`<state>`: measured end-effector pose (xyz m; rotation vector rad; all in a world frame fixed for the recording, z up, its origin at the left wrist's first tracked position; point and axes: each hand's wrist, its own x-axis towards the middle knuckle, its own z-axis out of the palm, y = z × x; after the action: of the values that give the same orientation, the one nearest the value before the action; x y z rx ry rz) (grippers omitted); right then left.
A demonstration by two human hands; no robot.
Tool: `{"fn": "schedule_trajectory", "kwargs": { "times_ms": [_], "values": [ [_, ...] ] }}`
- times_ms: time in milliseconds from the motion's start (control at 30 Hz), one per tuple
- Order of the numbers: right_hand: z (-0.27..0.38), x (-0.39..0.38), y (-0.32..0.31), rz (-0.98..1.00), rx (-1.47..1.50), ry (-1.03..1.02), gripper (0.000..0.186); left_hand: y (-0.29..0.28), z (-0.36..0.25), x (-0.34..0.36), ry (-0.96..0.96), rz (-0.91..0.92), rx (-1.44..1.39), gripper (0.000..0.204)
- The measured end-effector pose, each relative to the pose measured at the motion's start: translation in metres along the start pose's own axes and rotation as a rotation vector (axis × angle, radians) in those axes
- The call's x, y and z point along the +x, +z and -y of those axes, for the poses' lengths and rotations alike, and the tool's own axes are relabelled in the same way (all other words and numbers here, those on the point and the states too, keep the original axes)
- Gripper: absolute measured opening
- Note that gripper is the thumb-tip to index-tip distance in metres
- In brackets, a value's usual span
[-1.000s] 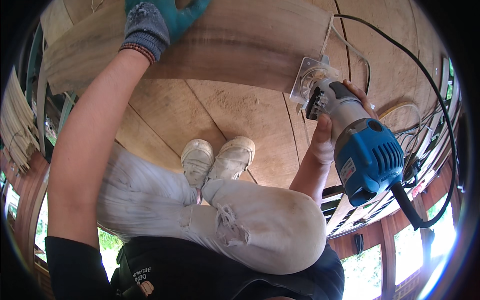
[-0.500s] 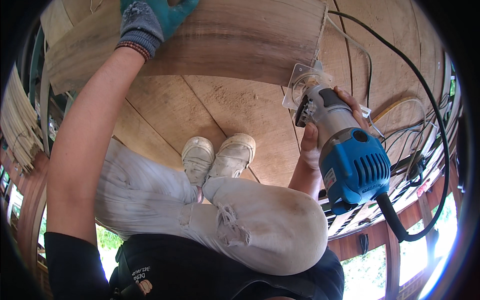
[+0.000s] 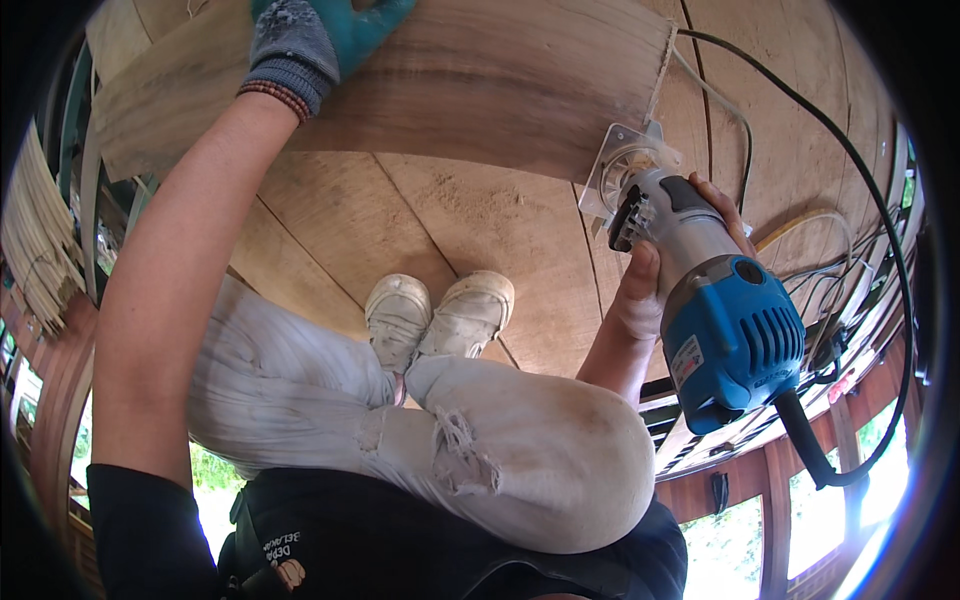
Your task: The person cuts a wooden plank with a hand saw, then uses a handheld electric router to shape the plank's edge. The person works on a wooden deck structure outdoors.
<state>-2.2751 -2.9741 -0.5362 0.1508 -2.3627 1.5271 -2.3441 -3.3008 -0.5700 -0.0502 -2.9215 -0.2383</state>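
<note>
A blue and grey trim router (image 3: 735, 325) with a clear base plate (image 3: 612, 180) is held in my bare right hand (image 3: 645, 285), thumb and fingers wrapped round its grey body. The router lies tilted, its base at the right end of a wide brown wooden board (image 3: 480, 90). Whether the bit touches the wood is hidden. My left hand (image 3: 305, 45), in a grey and teal glove, rests on top of the board toward its left part. Its thumb stretches out to the right, while the other fingertips are cut off by the upper edge of the view.
Wooden planks form the floor (image 3: 530, 240), with sawdust (image 3: 475, 195) near the board. My light shoes (image 3: 465, 315) stand close below it. The router's black cord (image 3: 850, 160) loops round the right side. More cables lie at the right, and thin wood strips (image 3: 45, 235) are stacked at the left.
The router and my right hand sit slightly farther right in view. The board, my left hand and the floor also appear shifted a little right. Both holds look the same.
</note>
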Motion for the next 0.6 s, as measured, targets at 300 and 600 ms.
{"fn": "schedule_trajectory", "kwargs": {
  "times_ms": [300,600],
  "values": [
    [-0.014,0.001,-0.012,0.121,0.030,-0.096,0.078,0.001,0.003,-0.001,0.005,-0.006,-0.003,0.039],
    [-0.013,0.003,-0.023,0.243,-0.058,-0.128,0.078,0.004,0.003,-0.002,0.030,-0.023,0.008,0.040]
  ]
}}
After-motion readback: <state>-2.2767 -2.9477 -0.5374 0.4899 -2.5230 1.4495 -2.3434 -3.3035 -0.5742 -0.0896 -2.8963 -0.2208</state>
